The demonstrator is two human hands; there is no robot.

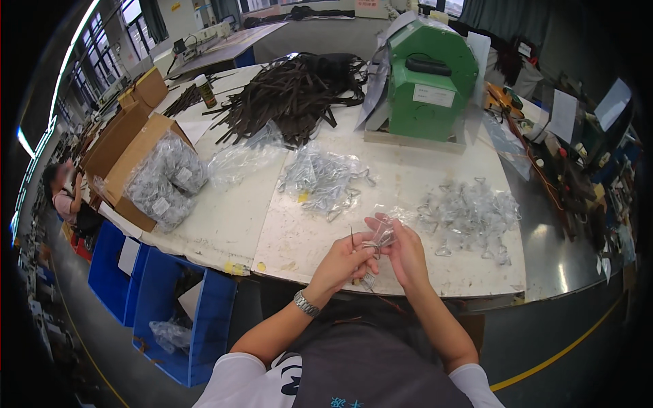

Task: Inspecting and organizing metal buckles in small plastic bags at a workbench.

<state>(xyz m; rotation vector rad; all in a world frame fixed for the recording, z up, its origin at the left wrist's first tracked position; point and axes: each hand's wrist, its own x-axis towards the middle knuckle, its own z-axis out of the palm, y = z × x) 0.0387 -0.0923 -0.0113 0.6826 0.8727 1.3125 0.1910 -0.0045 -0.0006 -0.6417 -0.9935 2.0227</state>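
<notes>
At bench point(292, 249) edge | our left hand point(343, 262) gripped metal piece point(371, 245), right hand point(409, 256) pinched clear bag point(385, 234) | we judged unbagging underway | next likely needed careful pull

The table point(228, 214) is bearing a box point(132, 160), bottle point(205, 93), straps point(289, 88), machine point(435, 75), plastic film point(238, 163), left metal pile point(321, 178) and right metal pile point(469, 212).

a bare stretch is lying open along the table's point(231, 217) front edge, right of the open carton point(132, 153); a heap of metal pieces point(323, 178) is cluttering the middle, while the green machine point(433, 78) is blocking the back right corner.
</notes>
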